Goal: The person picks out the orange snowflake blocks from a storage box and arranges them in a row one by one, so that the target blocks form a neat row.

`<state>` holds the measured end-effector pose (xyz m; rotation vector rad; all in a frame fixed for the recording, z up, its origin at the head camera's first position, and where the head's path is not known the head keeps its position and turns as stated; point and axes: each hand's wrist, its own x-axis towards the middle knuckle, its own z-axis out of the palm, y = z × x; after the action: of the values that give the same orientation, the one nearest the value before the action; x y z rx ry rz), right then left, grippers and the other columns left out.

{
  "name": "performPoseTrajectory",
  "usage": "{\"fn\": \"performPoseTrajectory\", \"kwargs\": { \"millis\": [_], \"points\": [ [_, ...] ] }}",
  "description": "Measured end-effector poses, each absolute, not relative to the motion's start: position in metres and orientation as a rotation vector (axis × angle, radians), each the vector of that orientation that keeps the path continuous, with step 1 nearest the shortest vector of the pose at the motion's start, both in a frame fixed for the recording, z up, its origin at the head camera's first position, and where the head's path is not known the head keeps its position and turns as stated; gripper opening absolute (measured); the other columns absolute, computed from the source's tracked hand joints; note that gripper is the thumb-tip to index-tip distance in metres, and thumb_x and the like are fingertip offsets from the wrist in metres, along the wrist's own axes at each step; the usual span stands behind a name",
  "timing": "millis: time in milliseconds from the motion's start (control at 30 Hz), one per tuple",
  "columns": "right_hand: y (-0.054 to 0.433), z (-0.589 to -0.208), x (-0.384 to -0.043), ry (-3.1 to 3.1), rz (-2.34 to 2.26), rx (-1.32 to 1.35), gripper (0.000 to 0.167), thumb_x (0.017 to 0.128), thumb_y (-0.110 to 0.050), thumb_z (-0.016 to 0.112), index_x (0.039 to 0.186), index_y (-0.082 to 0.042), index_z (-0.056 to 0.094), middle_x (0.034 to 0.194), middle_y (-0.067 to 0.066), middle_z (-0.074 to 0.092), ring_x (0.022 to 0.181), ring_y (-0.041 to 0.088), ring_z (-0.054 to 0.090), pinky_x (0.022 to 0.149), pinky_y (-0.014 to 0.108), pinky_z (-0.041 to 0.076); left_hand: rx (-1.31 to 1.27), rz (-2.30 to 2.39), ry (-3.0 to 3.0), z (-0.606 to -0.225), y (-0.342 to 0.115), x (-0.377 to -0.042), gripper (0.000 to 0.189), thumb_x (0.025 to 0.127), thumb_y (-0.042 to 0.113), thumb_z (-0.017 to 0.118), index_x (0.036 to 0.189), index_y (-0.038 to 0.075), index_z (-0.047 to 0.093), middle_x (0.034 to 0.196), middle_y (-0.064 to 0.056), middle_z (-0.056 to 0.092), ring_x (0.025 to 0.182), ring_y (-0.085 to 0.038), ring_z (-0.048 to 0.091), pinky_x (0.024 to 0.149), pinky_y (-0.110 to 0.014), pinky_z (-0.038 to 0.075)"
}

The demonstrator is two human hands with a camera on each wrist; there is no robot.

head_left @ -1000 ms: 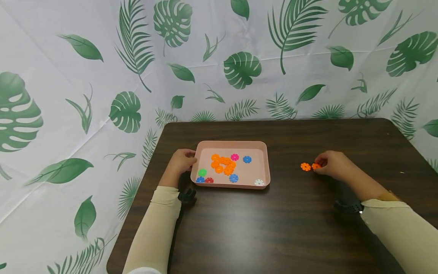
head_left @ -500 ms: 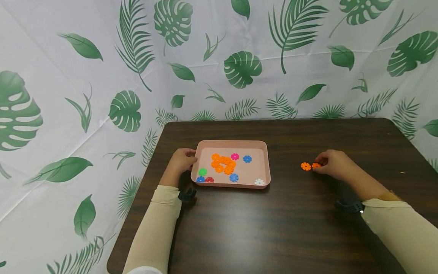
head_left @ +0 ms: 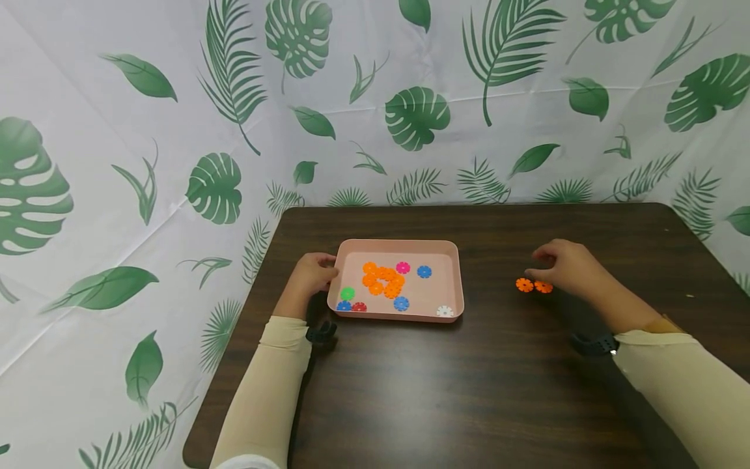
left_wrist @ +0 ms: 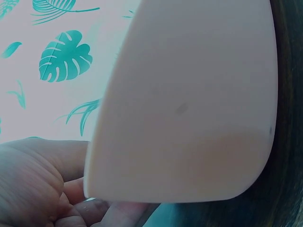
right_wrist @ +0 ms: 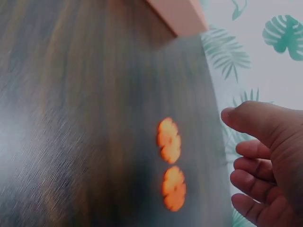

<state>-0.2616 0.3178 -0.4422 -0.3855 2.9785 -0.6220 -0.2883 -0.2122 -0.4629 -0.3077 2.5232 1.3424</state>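
Note:
At the left end of the pink tray [head_left: 438, 286], my left hand [head_left: 312, 273] grips the rim; the left wrist view shows thumb and fingers at the tray's wall [left_wrist: 189, 118]. Inside lie several orange notched discs [head_left: 391, 288], a pink one [head_left: 403, 268], a green one [head_left: 347, 294], a red one [head_left: 359, 307], a white one [head_left: 444, 311] and several blue ones. To the right of the tray, two orange notched discs [head_left: 524, 284] lie side by side on the table. My right hand [head_left: 567, 266] hovers just above them, fingers loosely bent, holding nothing.
The dark wooden table [head_left: 410, 384] has rounded corners. Behind it and along its left side hangs a white cloth [head_left: 351, 52] printed with green leaves. Each wrist wears a black strap [head_left: 321, 333].
My right hand has let go of the right-hand orange disc and lifted slightly off it, up and to the left. The left hand and tray hold their place.

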Motion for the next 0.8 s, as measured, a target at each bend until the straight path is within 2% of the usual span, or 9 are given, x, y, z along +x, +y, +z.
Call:
{"fn": "performPoseTrajectory", "kwargs": {
  "millis": [267, 467, 800],
  "points": [
    [0.287, -0.427, -0.27, 3.004, -0.65, -0.485, 0.051, 0.091, -0.031, 0.08, 0.124, 0.006, 0.068, 0.119, 0.025, 0.065, 0.107, 0.04, 0.06, 0.092, 0.06, 0.052, -0.302, 1.332, 2.535, -0.463, -0.214, -0.288, 0.042, 0.096, 0.013, 0.07, 0.138, 0.007, 0.064, 0.119, -0.019, 0.067, 0.094, -0.03, 0.071, 0.084, -0.043, 0.063],
    [0.259, -0.42, -0.275, 3.02, -0.694, -0.578, 0.046, 0.089, -0.027, 0.082, 0.121, 0.004, 0.07, 0.117, 0.024, 0.067, 0.107, 0.04, 0.062, 0.093, 0.058, 0.053, -0.309, 1.334, 2.532, -0.462, -0.212, -0.287, 0.042, 0.097, 0.013, 0.07, 0.138, 0.007, 0.064, 0.119, -0.019, 0.067, 0.096, -0.03, 0.071, 0.086, -0.044, 0.062],
    [0.208, -0.42, -0.288, 2.961, -0.806, -0.722, 0.044, 0.085, -0.022, 0.087, 0.12, 0.001, 0.072, 0.114, 0.017, 0.068, 0.105, 0.035, 0.063, 0.093, 0.053, 0.056, -0.292, 1.345, 2.53, -0.461, -0.211, -0.286, 0.041, 0.096, 0.011, 0.069, 0.136, 0.006, 0.065, 0.117, -0.018, 0.067, 0.093, -0.029, 0.071, 0.082, -0.042, 0.063]
  ]
}}
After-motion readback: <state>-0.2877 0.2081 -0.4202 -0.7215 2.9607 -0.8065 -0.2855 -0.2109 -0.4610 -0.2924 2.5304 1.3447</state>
